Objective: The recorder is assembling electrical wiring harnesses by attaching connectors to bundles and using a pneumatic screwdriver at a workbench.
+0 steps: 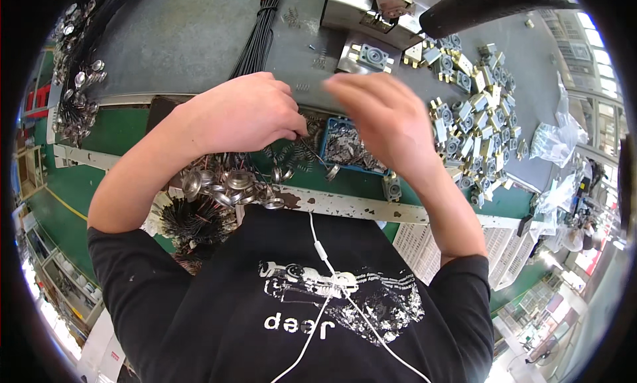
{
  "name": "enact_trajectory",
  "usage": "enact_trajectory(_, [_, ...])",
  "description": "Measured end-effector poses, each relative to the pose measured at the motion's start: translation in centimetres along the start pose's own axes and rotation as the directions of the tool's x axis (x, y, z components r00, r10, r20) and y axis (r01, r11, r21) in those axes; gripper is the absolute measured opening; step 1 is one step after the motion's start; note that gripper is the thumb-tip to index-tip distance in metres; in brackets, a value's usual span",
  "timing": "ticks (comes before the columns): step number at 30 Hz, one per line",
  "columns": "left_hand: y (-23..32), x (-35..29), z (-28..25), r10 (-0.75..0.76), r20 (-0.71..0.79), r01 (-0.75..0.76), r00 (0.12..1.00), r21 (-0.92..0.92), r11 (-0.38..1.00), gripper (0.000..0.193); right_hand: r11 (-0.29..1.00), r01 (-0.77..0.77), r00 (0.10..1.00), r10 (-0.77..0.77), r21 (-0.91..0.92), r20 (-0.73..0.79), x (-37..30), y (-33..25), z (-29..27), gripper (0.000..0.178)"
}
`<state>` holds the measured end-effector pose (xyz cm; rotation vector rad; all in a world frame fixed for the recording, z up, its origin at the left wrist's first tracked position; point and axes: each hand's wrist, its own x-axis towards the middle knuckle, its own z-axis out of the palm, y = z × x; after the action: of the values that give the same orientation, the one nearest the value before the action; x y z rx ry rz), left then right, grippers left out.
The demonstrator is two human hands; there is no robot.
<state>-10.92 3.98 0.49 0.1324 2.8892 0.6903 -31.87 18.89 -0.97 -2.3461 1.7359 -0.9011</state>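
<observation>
My left hand [249, 114] is closed, thumb and fingertips pinched on a thin black wire [310, 148]. A small round metal cap [333, 172] hangs at the wire's lower end, in front of a blue tray [324, 141] of small flat metal pieces. My right hand [391, 118] is raised above that tray's right part; motion smears its fingers, so I cannot tell if they hold anything. Just beyond it, a grey square part with brass-coloured terminals [373, 56] sits on the metal plate of a fixture [361, 17]. Loose coil springs [302, 159] lie between my hands.
Many similar grey parts [474, 124] are heaped on the right of the grey bench [179, 41]. Black wire bundles [255, 48] lie at the back, and capped wires [232, 181] crowd below my left forearm. A dark cylindrical arm [491, 10] juts in at upper right.
</observation>
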Motion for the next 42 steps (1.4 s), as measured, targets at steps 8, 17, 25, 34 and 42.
enact_trajectory(8, [-0.3,0.1,-0.5,-0.007,0.02,0.008,1.0,-0.012,1.0,0.017,1.0,0.016,0.986,-0.013,-0.013,0.167,1.8,0.1,3.7,0.044])
enact_trajectory(17, [-0.9,2.9,-2.1,0.058,0.015,-0.056,0.998,-0.107,0.993,0.02,0.93,-0.345,0.919,0.362,0.128,-0.158,0.8,3.4,-2.2,0.026])
enact_trajectory(25, [-1.1,3.9,-1.3,0.05,0.041,-0.044,0.998,-0.126,0.991,0.022,0.915,-0.393,0.899,0.403,0.091,-0.169,0.8,3.6,-0.1,0.031])
enact_trajectory(34, [-1.0,3.9,-0.6,0.073,-0.036,-0.076,0.997,-0.087,0.993,0.022,0.921,-0.381,0.901,0.391,0.088,-0.188,1.1,3.7,0.1,0.029])
enact_trajectory(42, [-0.6,4.1,-0.6,0.076,-0.024,-0.077,0.997,-0.059,0.995,0.02,0.925,-0.377,0.904,0.38,0.053,-0.196,0.5,3.7,0.2,0.03])
